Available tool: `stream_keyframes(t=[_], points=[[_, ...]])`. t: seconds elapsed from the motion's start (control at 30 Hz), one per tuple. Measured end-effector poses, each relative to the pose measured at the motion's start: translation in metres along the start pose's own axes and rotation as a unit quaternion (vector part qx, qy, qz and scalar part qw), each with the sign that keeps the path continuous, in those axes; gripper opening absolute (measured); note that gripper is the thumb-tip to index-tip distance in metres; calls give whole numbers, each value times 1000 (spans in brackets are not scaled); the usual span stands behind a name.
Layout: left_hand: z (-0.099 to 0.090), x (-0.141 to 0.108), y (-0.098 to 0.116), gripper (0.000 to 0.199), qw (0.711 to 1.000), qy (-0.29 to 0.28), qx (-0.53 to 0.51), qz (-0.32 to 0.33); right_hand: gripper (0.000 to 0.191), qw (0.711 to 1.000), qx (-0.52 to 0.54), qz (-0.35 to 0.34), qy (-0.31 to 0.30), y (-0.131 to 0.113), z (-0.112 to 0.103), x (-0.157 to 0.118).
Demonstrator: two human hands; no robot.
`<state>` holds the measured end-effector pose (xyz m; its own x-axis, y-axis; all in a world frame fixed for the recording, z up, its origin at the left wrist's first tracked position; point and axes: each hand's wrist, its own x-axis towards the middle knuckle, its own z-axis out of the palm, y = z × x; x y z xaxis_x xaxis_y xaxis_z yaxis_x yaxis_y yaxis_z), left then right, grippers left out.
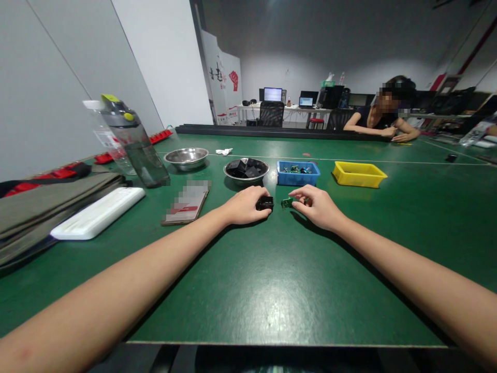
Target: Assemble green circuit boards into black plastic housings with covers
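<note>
My left hand (pixel 248 204) is closed around a small black plastic case (pixel 265 203), holding it low over the green table (pixel 264 290). Just to the right, my right hand (pixel 316 204) pinches a small green circuit board (pixel 287 202) between thumb and fingers. A narrow gap separates the case and the board. Behind my left hand stands a metal bowl (pixel 248 181) with several black cases (pixel 248 168) in it. A blue bin (pixel 298 178) holding several green boards (pixel 297 170) sits behind my right hand.
A yellow bin (pixel 359 176) stands at right, a second metal bowl (pixel 187 159) at back left. Left of my hands lie a phone (pixel 188 203), a white bar-shaped object (pixel 99 212), a drink bottle (pixel 135 142) and a grey bag (pixel 58 202). A person (pixel 388 111) leans on the table's far side.
</note>
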<state>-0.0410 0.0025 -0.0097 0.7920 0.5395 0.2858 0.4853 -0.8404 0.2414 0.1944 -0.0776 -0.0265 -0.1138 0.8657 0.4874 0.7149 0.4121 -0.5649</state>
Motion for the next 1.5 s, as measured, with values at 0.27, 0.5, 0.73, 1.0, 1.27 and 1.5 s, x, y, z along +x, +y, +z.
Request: stream_keyframes(t=[0.27, 0.5, 0.73, 1.0, 1.27, 1.5], points=[[5, -2, 6, 38, 1000, 6, 24, 11, 8, 999, -11, -23, -35, -4, 2, 0], [3, -1, 16, 36, 987, 127, 16, 100, 23, 952, 278, 127, 12, -14, 5, -2], [7, -2, 27, 14, 976, 188, -33, 104, 33, 915, 371, 157, -1, -24, 7, -4], [10, -2, 30, 13, 970, 220, -95, 49, 33, 907, 385, 173, -7, -25, 6, -4], [9, -4, 31, 7, 965, 225, -117, 64, 37, 914, 377, 152, -10, -27, 5, -4], [5, -3, 24, 17, 968, 213, -7, 135, 36, 931, 346, 118, -1, -28, 5, -5]])
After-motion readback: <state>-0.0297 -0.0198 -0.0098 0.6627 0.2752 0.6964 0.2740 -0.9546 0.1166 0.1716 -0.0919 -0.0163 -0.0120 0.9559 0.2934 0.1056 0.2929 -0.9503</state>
